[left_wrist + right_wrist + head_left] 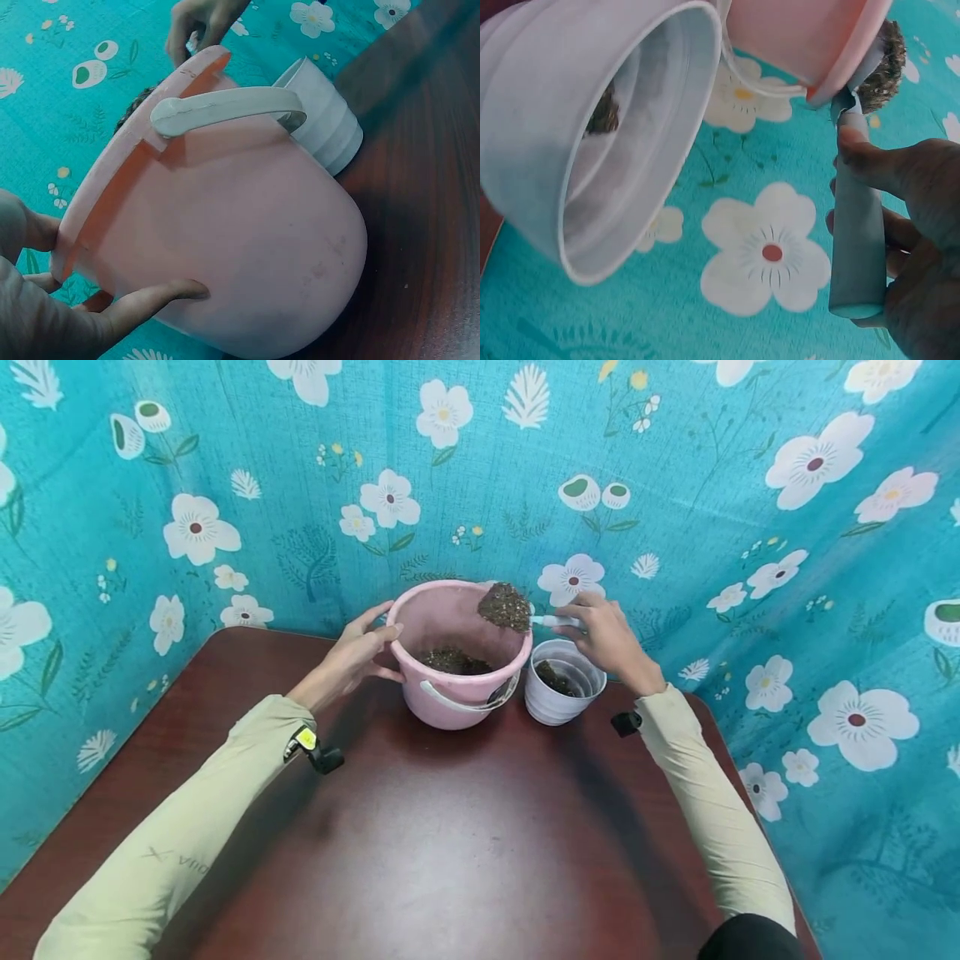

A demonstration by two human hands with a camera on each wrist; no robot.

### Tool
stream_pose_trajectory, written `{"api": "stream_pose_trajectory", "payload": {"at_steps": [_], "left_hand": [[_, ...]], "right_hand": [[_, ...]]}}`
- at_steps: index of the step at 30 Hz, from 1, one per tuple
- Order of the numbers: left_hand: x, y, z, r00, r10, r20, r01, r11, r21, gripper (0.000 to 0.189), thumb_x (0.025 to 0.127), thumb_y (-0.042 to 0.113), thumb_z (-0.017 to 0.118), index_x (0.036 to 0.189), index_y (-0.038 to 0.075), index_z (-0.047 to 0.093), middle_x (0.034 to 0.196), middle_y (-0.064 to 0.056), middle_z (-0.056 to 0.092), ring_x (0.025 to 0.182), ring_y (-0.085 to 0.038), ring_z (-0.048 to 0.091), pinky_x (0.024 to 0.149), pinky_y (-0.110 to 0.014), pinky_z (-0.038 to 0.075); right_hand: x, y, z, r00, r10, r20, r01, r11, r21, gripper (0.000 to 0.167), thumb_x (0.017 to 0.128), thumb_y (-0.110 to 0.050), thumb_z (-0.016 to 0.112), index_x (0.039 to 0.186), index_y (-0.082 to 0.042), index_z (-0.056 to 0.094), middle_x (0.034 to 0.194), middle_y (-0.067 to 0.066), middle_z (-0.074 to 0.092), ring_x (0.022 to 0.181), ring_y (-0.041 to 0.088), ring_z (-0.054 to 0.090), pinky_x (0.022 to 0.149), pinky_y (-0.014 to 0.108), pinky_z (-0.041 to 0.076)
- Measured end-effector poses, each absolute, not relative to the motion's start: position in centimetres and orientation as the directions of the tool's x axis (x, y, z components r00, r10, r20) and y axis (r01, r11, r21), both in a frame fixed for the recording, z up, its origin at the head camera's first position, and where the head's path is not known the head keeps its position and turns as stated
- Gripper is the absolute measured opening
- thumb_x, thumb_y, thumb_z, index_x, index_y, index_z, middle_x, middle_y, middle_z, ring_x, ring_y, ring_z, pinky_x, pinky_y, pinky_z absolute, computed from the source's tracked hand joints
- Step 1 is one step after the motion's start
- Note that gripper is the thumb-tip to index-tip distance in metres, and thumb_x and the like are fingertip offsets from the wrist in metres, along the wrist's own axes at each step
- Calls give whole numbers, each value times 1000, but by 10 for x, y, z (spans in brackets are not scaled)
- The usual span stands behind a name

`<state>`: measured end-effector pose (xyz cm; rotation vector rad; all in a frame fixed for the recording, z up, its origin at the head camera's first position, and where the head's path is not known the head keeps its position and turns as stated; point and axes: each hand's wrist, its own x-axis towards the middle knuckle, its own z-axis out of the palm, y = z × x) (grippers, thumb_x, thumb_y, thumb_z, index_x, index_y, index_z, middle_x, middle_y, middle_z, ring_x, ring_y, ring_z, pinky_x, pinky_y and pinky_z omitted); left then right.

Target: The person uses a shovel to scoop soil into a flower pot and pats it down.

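A pink bucket stands at the back of the table, dark soil low inside it. At its left side my left hand holds the rim, with the thumb lying along the outer wall in the left wrist view. My right hand grips the grey handle of a small trowel. Heaped soil covers the trowel's blade, which is over the bucket's right rim. Right of the bucket is a white ribbed pot with some soil in it.
The bucket's pale handle hangs down its front. A blue flowered curtain rises close behind the bucket and pot. The dark red-brown table extends toward me.
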<state>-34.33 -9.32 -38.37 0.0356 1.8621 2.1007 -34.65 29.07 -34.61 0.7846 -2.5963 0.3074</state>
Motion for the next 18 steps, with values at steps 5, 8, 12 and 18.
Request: {"api": "stream_pose_trajectory", "payload": {"at_steps": [5,8,12,18], "left_hand": [[-342,-92,-384,-946,259,-195,-224,-86,971,69,109,13,51,170,22,18,171,-19,21,152,-41,31,91,-66,57],[-342,-92,-385,-946,258,-199,-227,-85,970,69,109,14,51,170,23,19,171,-18,21,153,-40,30,92,-66,58],[-342,-92,-385,-946,255,-200,-228,-87,970,70,109,14,51,170,23,18,171,-18,20,153,-41,30,92,-67,57],[-341,-92,-384,-946,253,-204,-232,-87,969,69,109,14,51,170,23,18,171,-19,20,153,-41,32,95,-67,56]], "right_hand": [[-339,304,-343,-776,-452,441,-537,839,-84,22,95,-9,77,115,0,78,101,18,68,99,39,59,75,57,43],[-335,312,-340,-799,-433,418,-511,854,-93,23,95,-9,78,116,1,78,102,18,69,103,40,59,78,59,42],[-331,326,-336,-820,-409,401,-484,869,-104,23,96,-10,77,116,1,77,108,20,69,111,43,58,82,62,43],[-322,348,-334,-851,-365,377,-434,894,-115,22,98,-9,74,117,3,76,112,23,68,111,44,57,82,62,43]]}}
